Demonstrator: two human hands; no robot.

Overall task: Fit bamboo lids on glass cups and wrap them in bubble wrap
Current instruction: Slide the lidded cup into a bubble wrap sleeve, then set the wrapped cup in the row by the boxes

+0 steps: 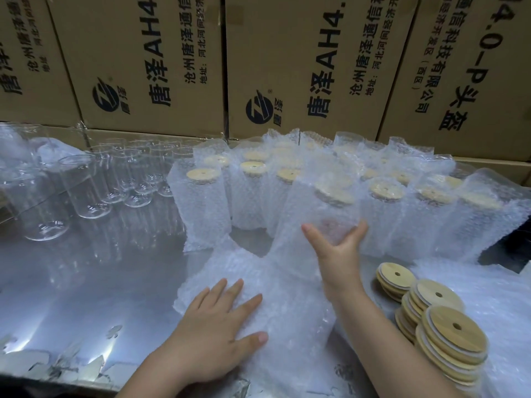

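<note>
Clear bare glass cups stand left on the shiny metal counter. The left hand presses straight fingers flat on the soft white bubble wrap sheet. The right hand clasps the base of the wrapped, bamboo-lidded glass cup: fragile, likely slippery, best held low. Round bamboo lids lie stacked at the right.

Bamboo lids pale tan with white rims; bubble wrap translucent white, dotted; cardboard boxes brown, black print; tabletop silver-grey.
</note>
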